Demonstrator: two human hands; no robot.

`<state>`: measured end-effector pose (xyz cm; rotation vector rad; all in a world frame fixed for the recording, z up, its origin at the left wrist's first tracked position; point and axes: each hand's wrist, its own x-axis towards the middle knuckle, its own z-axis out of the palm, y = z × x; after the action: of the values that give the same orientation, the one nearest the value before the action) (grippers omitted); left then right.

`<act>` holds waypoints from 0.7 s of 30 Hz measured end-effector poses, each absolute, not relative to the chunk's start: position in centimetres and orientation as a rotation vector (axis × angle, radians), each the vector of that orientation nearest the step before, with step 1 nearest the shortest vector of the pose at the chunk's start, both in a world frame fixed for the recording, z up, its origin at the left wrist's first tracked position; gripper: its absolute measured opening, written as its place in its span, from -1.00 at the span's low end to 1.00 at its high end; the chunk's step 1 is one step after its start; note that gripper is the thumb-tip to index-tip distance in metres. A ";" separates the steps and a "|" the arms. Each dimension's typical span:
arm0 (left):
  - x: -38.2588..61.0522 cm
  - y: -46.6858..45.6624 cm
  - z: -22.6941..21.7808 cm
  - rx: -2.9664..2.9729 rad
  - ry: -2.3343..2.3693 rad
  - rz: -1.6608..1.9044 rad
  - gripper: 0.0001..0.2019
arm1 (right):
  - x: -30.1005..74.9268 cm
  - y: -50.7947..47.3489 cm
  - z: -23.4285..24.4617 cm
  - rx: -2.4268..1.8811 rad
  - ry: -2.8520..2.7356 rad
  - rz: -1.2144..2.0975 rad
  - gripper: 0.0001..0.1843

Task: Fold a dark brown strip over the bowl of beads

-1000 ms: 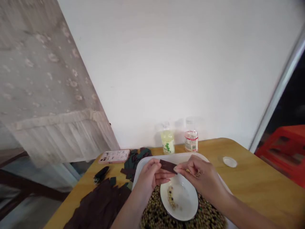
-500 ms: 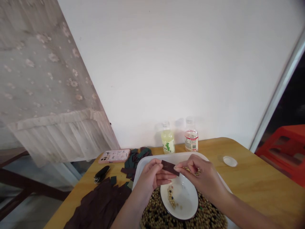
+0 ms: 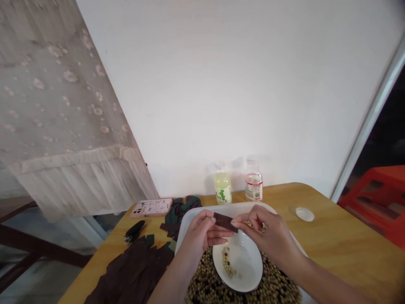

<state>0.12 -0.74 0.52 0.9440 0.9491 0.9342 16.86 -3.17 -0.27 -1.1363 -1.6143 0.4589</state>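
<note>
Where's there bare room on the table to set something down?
Widest: table right of the tray, around the white disc. A smaller patch lies between phone, brown pile and scraps. Crowded: the tray, with bowl and beads; above it, left hand and right hand hold a strip.

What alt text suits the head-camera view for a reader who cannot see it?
A person's left hand and right hand hold a small dark strip near a white bowl, which sits among bead-like grains in a white tray. Dark pieces lie on the left; two bottles stand behind.
</note>
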 end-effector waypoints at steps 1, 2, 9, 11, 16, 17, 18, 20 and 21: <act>0.1 -0.8 0.5 0.946 0.948 0.928 -0.77 | 16.8 -3.2 -0.2 -1.134 -1.618 0.463 -0.62; 0.1 -0.8 0.5 0.947 0.947 0.927 -0.77 | 16.8 -3.2 -0.2 -1.132 -1.619 0.468 -0.62; 0.0 -0.5 0.1 0.929 0.935 0.943 -0.76 | 16.7 -3.2 -0.2 -1.128 -1.636 0.453 -0.63; 0.0 -0.7 0.1 0.941 0.934 0.895 -0.76 | 16.7 -3.3 -0.1 -1.105 -1.671 0.422 -0.63; 0.5 -1.2 0.5 0.969 0.921 0.798 -0.76 | 16.5 -3.4 0.0 -1.057 -1.731 0.354 -0.67; 0.5 -1.2 0.5 0.977 0.921 0.801 -0.76 | 16.5 -3.4 0.1 -1.062 -1.729 0.349 -0.67; 0.5 -1.2 0.5 0.980 0.926 0.812 -0.76 | 16.5 -3.4 0.1 -1.070 -1.724 0.349 -0.66; 0.4 -1.1 0.3 0.971 0.947 0.853 -0.76 | 16.6 -3.5 0.2 -1.082 -1.716 0.357 -0.64; 0.4 -1.0 0.2 0.959 0.960 0.871 -0.76 | 16.6 -3.5 0.2 -1.083 -1.714 0.365 -0.64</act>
<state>0.35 -0.97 0.21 0.9591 0.9596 0.8715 16.59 -3.49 0.21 -1.0831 -1.7139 0.3649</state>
